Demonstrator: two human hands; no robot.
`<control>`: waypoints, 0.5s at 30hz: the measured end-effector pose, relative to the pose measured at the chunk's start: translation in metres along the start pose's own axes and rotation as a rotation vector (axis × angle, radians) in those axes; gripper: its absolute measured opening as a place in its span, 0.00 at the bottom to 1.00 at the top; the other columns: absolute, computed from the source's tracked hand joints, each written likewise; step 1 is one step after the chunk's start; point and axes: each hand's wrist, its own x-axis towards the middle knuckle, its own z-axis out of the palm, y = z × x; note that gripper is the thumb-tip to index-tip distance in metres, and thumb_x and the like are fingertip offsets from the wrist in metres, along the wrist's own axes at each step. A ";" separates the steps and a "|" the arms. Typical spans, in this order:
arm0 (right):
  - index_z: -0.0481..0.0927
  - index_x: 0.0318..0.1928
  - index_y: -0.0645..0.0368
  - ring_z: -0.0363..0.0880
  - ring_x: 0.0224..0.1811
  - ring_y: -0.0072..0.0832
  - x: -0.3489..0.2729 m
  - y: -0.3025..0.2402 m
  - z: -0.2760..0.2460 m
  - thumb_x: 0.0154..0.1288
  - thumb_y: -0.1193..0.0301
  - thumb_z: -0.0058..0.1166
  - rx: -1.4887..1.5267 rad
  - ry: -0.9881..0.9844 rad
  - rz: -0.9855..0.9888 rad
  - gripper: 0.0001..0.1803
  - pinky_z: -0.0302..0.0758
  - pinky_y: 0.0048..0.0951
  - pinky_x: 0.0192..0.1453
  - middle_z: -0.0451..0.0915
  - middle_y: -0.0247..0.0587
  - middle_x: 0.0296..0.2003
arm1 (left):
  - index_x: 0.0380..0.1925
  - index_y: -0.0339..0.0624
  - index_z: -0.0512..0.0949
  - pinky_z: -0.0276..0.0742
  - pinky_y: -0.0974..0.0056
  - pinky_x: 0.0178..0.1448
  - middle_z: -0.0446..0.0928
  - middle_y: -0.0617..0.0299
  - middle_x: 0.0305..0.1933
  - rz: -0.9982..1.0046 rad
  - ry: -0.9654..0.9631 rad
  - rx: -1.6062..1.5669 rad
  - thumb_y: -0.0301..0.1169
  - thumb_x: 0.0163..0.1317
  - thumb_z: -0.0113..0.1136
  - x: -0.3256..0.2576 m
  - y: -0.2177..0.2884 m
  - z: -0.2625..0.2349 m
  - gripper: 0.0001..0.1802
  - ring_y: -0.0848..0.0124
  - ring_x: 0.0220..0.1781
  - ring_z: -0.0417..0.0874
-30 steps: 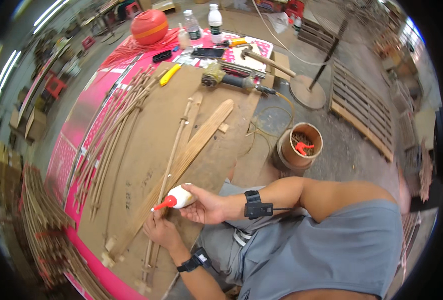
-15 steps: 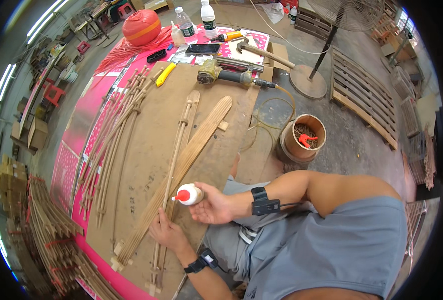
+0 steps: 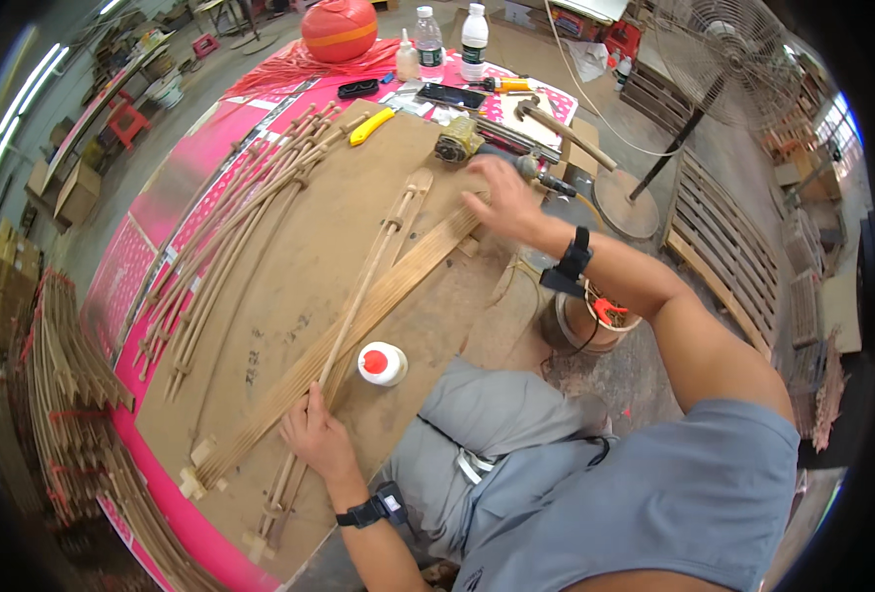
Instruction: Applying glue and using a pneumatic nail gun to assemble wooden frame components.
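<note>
My left hand (image 3: 316, 437) presses down on the near end of a thin wooden rod frame (image 3: 365, 288) that lies along a long flat wooden slat (image 3: 388, 293) on the brown board (image 3: 289, 257). A white glue bottle with a red cap (image 3: 382, 363) stands on the board just right of that hand, with nothing holding it. My right hand (image 3: 501, 200) is stretched far forward, fingers spread and empty, over the far end of the slat and close to a power drill (image 3: 462, 146).
Curved wooden sticks (image 3: 230, 237) lie in a bundle on the left of the board. At the far end are a yellow knife (image 3: 371, 126), a hammer (image 3: 556, 120), a phone (image 3: 451, 96), bottles (image 3: 474, 36) and an orange ball (image 3: 340, 28). A bucket (image 3: 588, 326) and a fan (image 3: 704, 59) stand at right.
My right hand set the glue bottle down upright on the board and reached forward toward the drill. My left hand stayed on the rod frame.
</note>
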 end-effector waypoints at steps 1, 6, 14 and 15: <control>0.70 0.65 0.68 0.68 0.71 0.52 0.011 0.015 0.000 0.68 0.62 0.62 -0.107 -0.008 -0.020 0.32 0.67 0.47 0.75 0.72 0.62 0.64 | 0.55 0.51 0.86 0.74 0.49 0.51 0.79 0.60 0.41 0.007 -0.006 -0.016 0.21 0.63 0.65 0.000 -0.001 0.001 0.21 0.54 0.45 0.79; 0.67 0.65 0.72 0.74 0.66 0.56 0.043 0.049 0.007 0.63 0.68 0.61 -0.323 -0.161 0.138 0.34 0.72 0.49 0.72 0.76 0.67 0.61 | 0.54 0.52 0.86 0.75 0.49 0.53 0.80 0.61 0.42 -0.041 -0.014 -0.041 0.21 0.58 0.67 0.000 0.002 0.000 0.23 0.56 0.46 0.80; 0.76 0.60 0.67 0.84 0.55 0.57 0.102 0.065 0.002 0.60 0.68 0.61 -0.223 -0.423 0.315 0.28 0.79 0.49 0.62 0.85 0.63 0.49 | 0.53 0.53 0.86 0.75 0.51 0.54 0.81 0.64 0.43 -0.039 0.000 -0.072 0.21 0.59 0.67 0.001 0.006 -0.002 0.22 0.58 0.48 0.81; 0.76 0.60 0.67 0.84 0.55 0.57 0.107 0.061 -0.002 0.60 0.68 0.61 -0.228 -0.427 0.299 0.28 0.79 0.49 0.62 0.85 0.63 0.49 | 0.53 0.53 0.86 0.75 0.51 0.54 0.81 0.64 0.43 -0.054 0.008 -0.072 0.21 0.59 0.67 0.002 0.007 -0.001 0.22 0.58 0.48 0.81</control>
